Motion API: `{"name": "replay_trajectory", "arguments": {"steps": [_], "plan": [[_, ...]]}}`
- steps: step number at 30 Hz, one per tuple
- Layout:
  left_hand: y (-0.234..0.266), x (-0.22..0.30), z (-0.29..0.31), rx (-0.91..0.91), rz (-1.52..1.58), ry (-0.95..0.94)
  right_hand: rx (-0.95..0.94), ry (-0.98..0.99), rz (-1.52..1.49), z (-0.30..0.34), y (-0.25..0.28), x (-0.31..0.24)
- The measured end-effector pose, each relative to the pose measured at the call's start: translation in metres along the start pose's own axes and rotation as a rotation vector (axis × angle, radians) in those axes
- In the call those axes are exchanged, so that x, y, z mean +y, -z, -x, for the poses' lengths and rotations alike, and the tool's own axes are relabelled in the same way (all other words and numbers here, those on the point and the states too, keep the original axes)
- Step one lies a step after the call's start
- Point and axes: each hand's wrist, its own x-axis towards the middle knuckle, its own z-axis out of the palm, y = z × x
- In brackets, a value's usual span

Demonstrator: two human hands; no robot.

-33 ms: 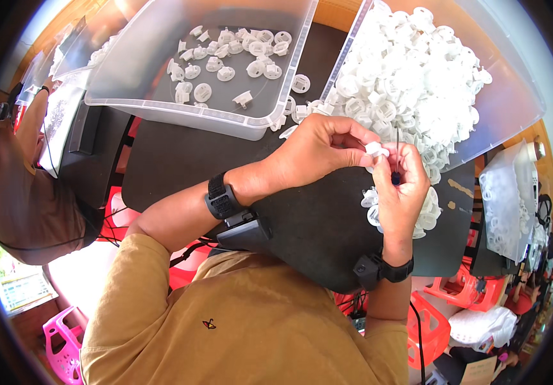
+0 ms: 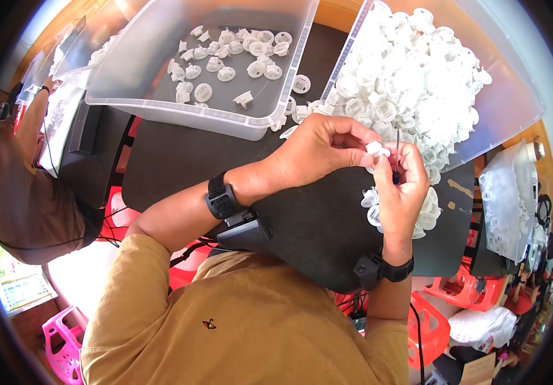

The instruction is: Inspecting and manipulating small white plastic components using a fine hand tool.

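Between the thumb and fingertips of my left hand (image 2: 318, 151) is a small white plastic part (image 2: 376, 150) with a round base. My right hand (image 2: 405, 186) is closed around a small screwdriver (image 2: 396, 178) with a dark blue handle. Its thin metal shaft points away from me, and the right fingertips also meet the white part. Below the right hand, a small pile of similar white parts (image 2: 427, 215) lies on the black table (image 2: 308, 218), partly covered by that hand. More loose white parts (image 2: 301, 83) sit between the two bins.
At the far left stands a clear plastic bin (image 2: 187, 117) with scattered white parts inside. Another clear bin (image 2: 507, 96), at the far right, is heaped with them. A bag of parts (image 2: 507, 199) is further right. A person (image 2: 33, 192) works at the left; red stools (image 2: 430, 327) stand below.
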Motion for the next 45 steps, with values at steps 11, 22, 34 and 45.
{"name": "replay_trajectory", "arguments": {"steps": [11,22,34,45], "plan": [[0.004,-0.002,-0.001,-0.024,0.054,0.015,-0.202,-0.139,-0.114,-0.007,0.018,-0.003],[0.011,0.007,-0.004,0.050,0.193,0.074,-0.093,-0.070,-0.030,-0.005,0.020,-0.017],[0.020,0.000,-0.006,0.096,0.212,0.022,-0.218,0.134,0.336,-0.002,0.015,-0.009],[0.019,0.003,-0.005,0.112,0.174,0.000,-0.181,0.183,0.414,-0.001,0.014,-0.013]]}}
